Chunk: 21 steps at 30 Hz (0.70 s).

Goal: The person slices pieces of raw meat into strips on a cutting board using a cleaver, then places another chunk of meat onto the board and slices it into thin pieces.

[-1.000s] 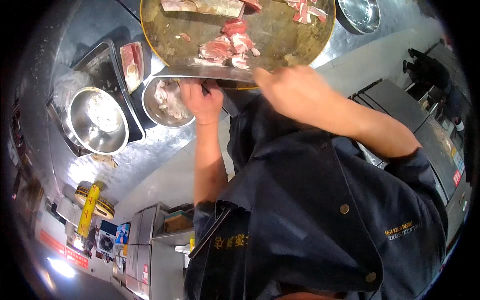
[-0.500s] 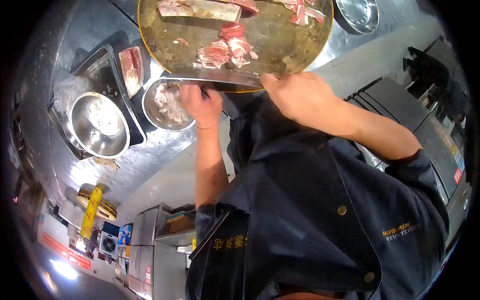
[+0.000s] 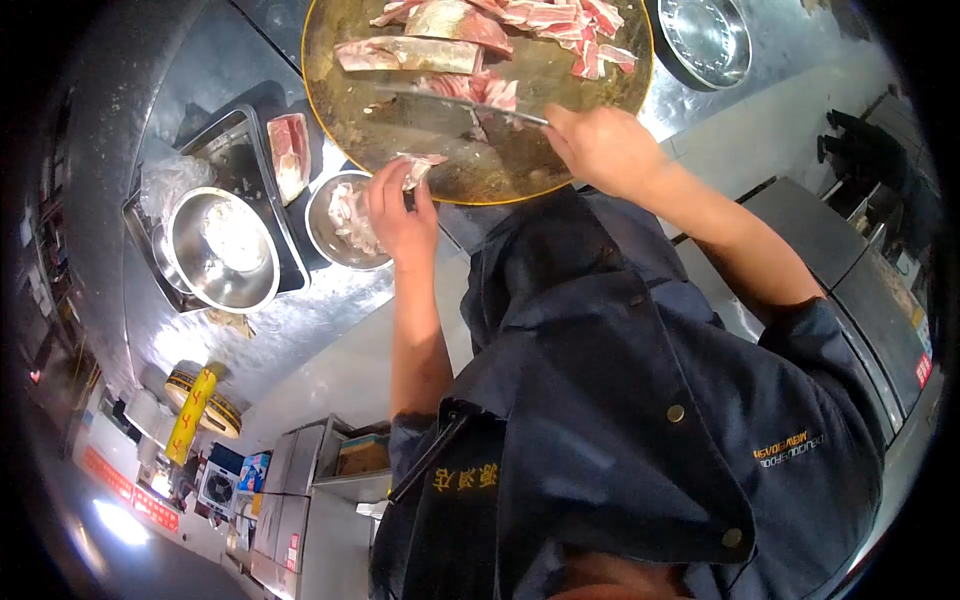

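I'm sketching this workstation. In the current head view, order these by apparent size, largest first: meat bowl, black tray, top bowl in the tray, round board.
Round board
Black tray
Top bowl in the tray
Meat bowl

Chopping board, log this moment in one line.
left hand: holding meat piece at edge of chopping board, near bowl | right hand: holding knife by sliced meat

The right hand grips a long metal knife across the pink sliced meat on a round, yellow-rimmed cutting board; the left hand pinches a small pale-pink meat scrap near a steel bowl.
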Each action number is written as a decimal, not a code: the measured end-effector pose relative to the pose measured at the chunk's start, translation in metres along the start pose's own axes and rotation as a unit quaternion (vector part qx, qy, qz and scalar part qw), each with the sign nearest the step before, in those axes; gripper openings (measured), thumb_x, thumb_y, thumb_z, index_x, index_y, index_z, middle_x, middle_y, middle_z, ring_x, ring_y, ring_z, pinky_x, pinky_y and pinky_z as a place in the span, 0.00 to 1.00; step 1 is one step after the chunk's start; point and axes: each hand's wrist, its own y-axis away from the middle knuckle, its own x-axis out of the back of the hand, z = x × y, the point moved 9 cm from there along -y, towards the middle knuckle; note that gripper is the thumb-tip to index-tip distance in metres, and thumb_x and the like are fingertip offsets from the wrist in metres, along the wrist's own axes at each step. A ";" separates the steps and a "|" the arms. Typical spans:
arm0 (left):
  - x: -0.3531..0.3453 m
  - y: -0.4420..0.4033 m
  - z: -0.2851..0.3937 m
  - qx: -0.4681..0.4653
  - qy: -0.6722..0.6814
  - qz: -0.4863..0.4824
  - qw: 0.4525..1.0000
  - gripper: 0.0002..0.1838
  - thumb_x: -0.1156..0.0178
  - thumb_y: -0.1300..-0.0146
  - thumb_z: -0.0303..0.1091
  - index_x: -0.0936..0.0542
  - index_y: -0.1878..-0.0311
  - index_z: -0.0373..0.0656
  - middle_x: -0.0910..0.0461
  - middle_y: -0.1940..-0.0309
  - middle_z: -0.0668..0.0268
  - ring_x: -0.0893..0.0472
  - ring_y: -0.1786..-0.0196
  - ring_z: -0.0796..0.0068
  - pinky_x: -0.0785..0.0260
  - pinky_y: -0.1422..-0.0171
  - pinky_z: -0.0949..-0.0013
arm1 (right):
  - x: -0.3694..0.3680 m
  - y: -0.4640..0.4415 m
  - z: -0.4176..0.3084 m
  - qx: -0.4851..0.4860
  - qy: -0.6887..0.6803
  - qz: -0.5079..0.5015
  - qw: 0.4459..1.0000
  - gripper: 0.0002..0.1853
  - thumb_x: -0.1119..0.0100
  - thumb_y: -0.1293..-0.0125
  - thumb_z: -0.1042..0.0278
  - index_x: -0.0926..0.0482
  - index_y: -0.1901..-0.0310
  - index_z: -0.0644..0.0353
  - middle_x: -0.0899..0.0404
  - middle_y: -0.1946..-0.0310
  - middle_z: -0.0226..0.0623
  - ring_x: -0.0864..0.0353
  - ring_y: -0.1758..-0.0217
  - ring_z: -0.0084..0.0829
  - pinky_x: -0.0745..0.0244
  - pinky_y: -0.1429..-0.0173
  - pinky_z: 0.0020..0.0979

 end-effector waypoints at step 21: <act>-0.046 -0.012 0.049 -0.136 0.010 0.077 0.988 0.14 0.33 0.39 0.22 0.13 0.49 0.34 0.13 0.50 0.48 0.16 0.51 0.38 0.21 0.42 0.47 | 0.049 0.035 -0.028 0.089 0.047 -0.079 0.992 0.09 0.45 0.29 0.68 0.23 0.54 0.63 0.15 0.78 0.47 0.09 0.70 0.49 0.16 0.68 0.49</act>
